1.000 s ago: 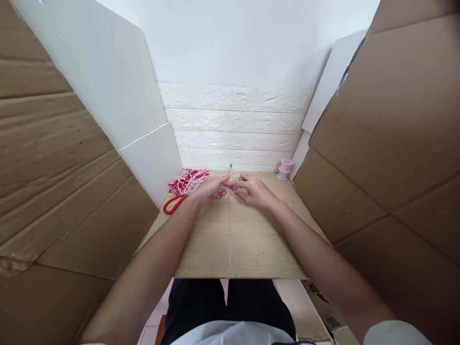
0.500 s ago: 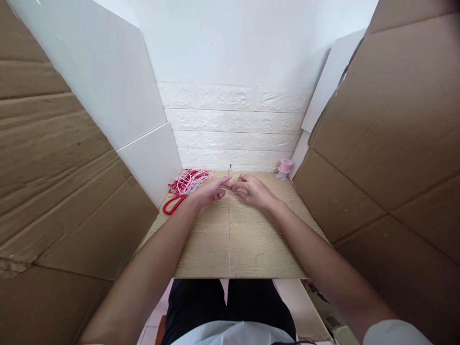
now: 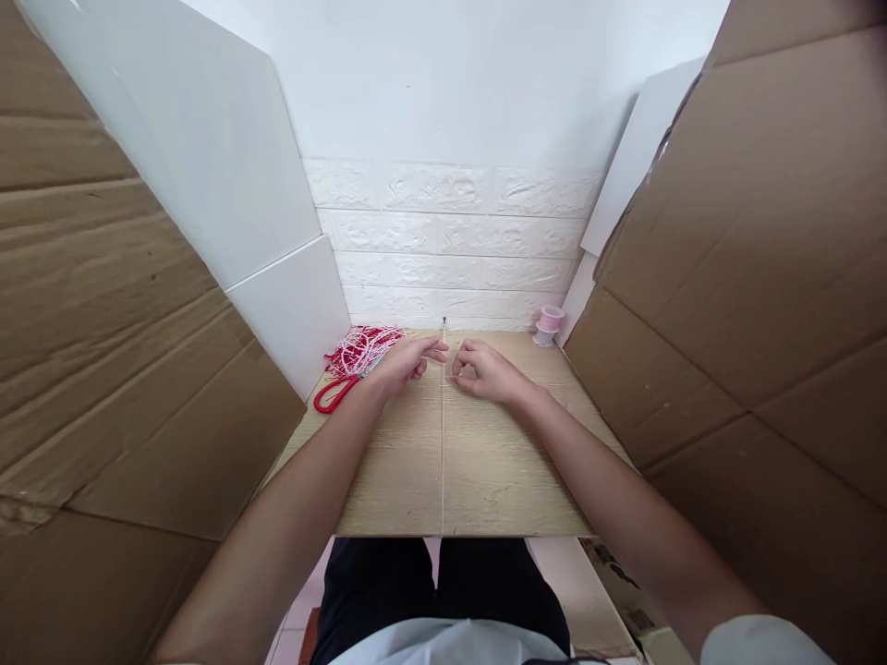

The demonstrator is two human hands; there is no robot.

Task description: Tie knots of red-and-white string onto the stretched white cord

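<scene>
A white cord (image 3: 444, 333) hangs from a small dark hook (image 3: 444, 320) low on the wall and runs toward me between my hands. My left hand (image 3: 407, 364) is at the cord, its thumb and forefinger closed around it and the other fingers curled. Just right of the cord, my right hand (image 3: 485, 371) makes a pinch with thumb and fingertips; whatever thin piece it holds is too fine to make out. Behind my left wrist lie red-handled scissors (image 3: 335, 394), blades partly hidden by that arm, beside a pile of red and white strings (image 3: 360, 352).
A pink spool (image 3: 551, 319) stands on a clear one at the back right corner of the wooden table (image 3: 513, 471). Tall cardboard walls (image 3: 139, 369) flank both sides, and a white brick-pattern wall (image 3: 436, 189) closes the back. A pale line runs down the table's middle.
My hands have come apart slightly. My right hand has drawn back a little to the right, away from my left fingers, which stay at the cord. The scissors and strings have not moved.
</scene>
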